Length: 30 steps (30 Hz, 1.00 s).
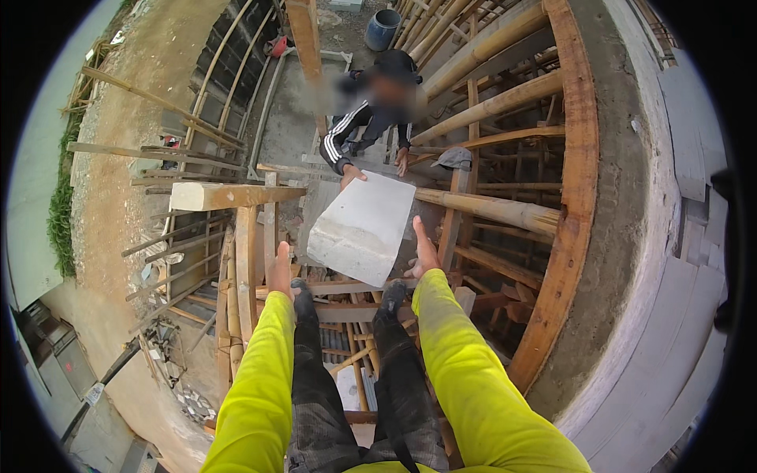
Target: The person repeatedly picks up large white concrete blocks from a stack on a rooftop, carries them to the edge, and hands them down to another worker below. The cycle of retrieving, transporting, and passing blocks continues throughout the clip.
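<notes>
Pale block (364,225) apparently being passed by a co-worker's hand (352,176).
Left hand (279,273) and right hand (426,252) are held open, empty; a firm two-sided grip seems called for.

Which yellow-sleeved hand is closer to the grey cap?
Right. The right hand is below the grey cap in the picture; the left hand is farther, beyond the pale block's left side.

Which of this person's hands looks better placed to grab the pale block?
Probably the right hand: it looks closer to the pale block, while the left hand shows a wider gap. Both are open, and neither visibly grips it; a co-worker's hand is at the block's far edge.
</notes>
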Each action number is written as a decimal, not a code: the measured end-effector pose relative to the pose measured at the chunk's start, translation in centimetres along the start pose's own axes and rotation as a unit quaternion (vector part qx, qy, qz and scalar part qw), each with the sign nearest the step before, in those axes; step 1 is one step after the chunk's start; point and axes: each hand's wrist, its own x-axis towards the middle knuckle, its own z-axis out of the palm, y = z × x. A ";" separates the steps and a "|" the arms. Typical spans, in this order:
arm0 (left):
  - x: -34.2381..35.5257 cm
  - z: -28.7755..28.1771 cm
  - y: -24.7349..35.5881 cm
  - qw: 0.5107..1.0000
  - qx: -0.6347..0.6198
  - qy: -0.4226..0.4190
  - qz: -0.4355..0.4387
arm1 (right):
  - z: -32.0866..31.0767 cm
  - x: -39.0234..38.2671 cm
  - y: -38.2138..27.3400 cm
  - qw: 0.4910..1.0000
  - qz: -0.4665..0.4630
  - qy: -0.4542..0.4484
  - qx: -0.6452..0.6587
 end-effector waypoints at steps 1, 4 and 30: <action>1.4 1.1 0.2 1.000 -0.014 -0.010 -0.019 | 0.6 1.3 0.8 1.000 0.011 0.001 0.028; 4.6 2.8 0.0 0.978 -0.041 -0.203 -0.038 | 1.1 2.9 4.8 0.969 -0.033 -0.180 0.167; -59.0 -1.1 14.7 0.757 0.002 -0.407 0.512 | -19.7 -57.1 -8.2 0.778 -0.413 -0.320 0.349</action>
